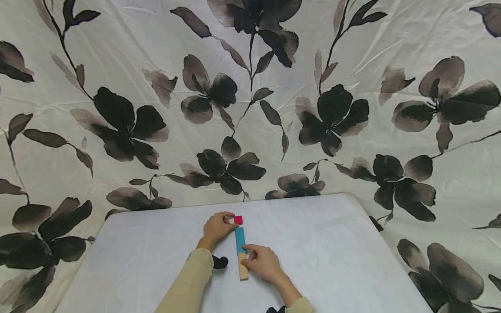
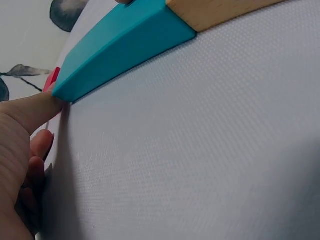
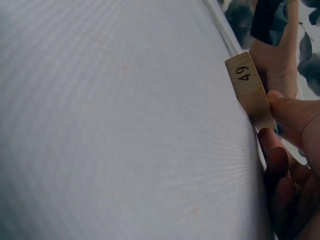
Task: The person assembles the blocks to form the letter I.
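Note:
A red cube point(image 1: 238, 220) is at the far end of a line of blocks on the white table. Thumb and index finger of my left hand point(image 1: 218, 227) pinch it, the thumb between cube and blue block. Nearer lies a long blue block point(image 1: 240, 239), its near end against a plain wooden block point(image 1: 243, 269). In the right wrist view the wooden block's end face point(image 3: 245, 77) bears the number 49. My right hand point(image 1: 265, 262) rests at the line's right side, index fingertip on the blue block and thumb on the wooden one. In the left wrist view the red cube is mostly hidden.
A white-covered table point(image 1: 328, 252) spreads around the blocks, with its far edge behind the red cube. Beyond hangs a pale cloth point(image 1: 274, 143) with dark flower prints. Dark devices sit at both wrists, the left one point(image 1: 220, 262) close to the blocks.

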`<state>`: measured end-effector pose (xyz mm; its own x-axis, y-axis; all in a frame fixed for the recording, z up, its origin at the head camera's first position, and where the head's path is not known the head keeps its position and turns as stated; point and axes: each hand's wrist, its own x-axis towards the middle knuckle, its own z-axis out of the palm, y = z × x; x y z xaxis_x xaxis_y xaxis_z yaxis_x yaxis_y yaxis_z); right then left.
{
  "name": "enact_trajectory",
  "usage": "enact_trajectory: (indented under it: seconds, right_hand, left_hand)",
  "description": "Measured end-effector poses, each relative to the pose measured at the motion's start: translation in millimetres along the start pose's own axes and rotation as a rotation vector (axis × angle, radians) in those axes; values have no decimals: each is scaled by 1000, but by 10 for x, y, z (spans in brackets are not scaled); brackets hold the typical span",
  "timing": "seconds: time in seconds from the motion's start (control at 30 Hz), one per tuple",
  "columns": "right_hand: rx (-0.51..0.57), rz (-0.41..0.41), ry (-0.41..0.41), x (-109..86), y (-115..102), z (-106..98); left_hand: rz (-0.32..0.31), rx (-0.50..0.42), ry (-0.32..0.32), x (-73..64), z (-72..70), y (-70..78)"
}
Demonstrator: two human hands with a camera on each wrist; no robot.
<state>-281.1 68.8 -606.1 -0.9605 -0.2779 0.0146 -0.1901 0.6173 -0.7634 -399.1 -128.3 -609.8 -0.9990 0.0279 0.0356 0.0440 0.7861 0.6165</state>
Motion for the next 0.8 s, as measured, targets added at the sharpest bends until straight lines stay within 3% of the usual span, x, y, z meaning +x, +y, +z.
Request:
enact_trajectory:
  seconds: [0.27, 0.6, 0.8]
  right_hand:
    - [-3, 1, -1, 3, -13, -2]
    - [-6, 5, 0, 6, -4, 0]
    - [-10, 14, -5, 7, -7, 18]
  left_hand:
    - [4, -37, -24, 0, -48, -25]
    - [38, -282, -57, -4, -147, -91]
    - [53, -290, -56, -82, -212, -105]
